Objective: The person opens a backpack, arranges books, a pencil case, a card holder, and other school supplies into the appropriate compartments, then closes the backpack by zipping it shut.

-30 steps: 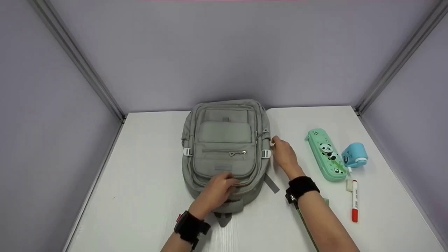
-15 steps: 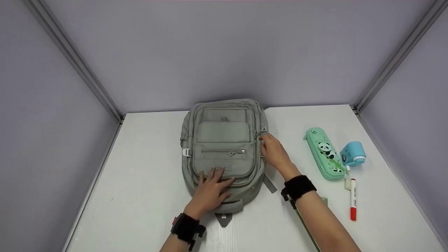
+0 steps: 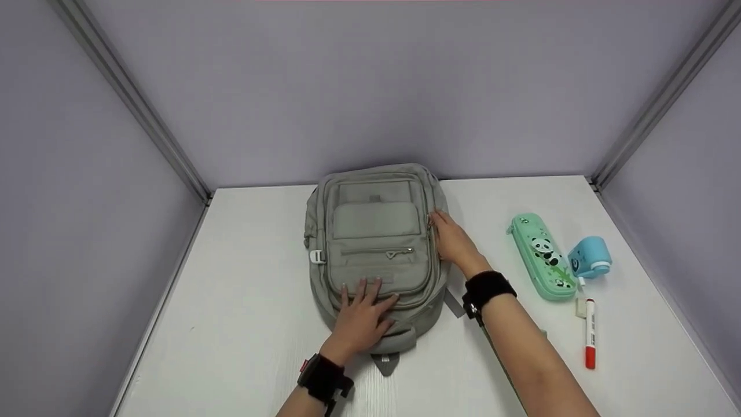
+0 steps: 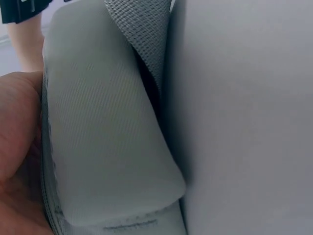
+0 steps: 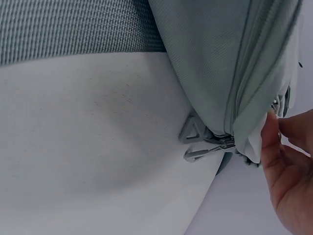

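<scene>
A grey-green backpack (image 3: 376, 220) lies on the table with its front facing up. My left hand (image 3: 360, 324) rests on its lower front, fingers spread, just beside the top handle (image 3: 399, 341). In the left wrist view the padded handle (image 4: 107, 117) fills the middle, with part of the left hand (image 4: 17, 152) at the edge. My right hand (image 3: 456, 240) is at the backpack's right side. There, in the right wrist view, the thumb and forefinger of that hand (image 5: 293, 166) pinch at a small zipper pull, mostly hidden by the fingertips. Two other zipper pulls (image 5: 195, 132) hang from the side seam.
Right of the backpack lie a green panda pencil case (image 3: 543, 258), a light blue bottle-like item (image 3: 590, 258), a small pale block (image 3: 580, 307) and a red-and-white marker (image 3: 590, 335). A strap end (image 3: 454, 303) sticks out beside the bag. Grey panels (image 3: 370, 87) enclose the table.
My left hand's fingers have gone from curled to spread flat on the backpack's front. My right hand has moved left from the bag's outer side onto its zipped edge.
</scene>
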The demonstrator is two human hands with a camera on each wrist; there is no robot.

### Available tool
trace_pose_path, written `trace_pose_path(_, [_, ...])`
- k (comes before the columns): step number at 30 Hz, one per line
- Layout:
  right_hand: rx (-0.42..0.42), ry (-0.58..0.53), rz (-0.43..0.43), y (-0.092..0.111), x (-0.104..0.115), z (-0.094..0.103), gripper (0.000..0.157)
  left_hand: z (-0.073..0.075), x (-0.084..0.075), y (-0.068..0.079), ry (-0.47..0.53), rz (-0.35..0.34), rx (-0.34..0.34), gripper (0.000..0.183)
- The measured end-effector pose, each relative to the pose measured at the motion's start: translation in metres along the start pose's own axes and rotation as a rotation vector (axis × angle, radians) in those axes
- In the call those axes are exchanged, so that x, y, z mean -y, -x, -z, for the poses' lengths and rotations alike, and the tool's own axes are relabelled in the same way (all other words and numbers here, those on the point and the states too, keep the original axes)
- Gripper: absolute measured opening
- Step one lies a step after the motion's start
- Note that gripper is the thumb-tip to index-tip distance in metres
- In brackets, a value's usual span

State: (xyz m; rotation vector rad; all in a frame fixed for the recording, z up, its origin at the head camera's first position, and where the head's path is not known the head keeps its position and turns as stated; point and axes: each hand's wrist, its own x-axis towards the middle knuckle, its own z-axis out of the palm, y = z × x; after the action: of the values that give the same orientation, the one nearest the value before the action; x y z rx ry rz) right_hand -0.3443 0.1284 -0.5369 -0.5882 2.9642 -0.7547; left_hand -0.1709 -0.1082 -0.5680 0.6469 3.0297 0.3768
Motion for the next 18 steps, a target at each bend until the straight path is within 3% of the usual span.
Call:
trace_pose_path(4, [-0.022, 0.022, -0.032, -0.003, -0.003, -0.006, 0.038, -0.002, 0.002, 0.0, 0.013, -0.005, -0.009, 0.047])
trace_pose_path(10, [-0.14, 0.063, -0.065, 0.0, -0.004, -0.014, 0.02, -0.002, 0.002, 0.001, 0.021, -0.011, -0.035, 0.046])
trace_pose_path(15, [-0.196, 0.111, -0.106, 0.001, -0.003, -0.016, 0.022, -0.001, 0.002, 0.001, 0.019, -0.007, -0.033, 0.046])
trace_pose_path(18, [-0.236, 0.184, -0.066, 0.0, -0.004, -0.015, 0.021, -0.002, 0.002, 0.002, 0.015, -0.005, -0.028, 0.046])
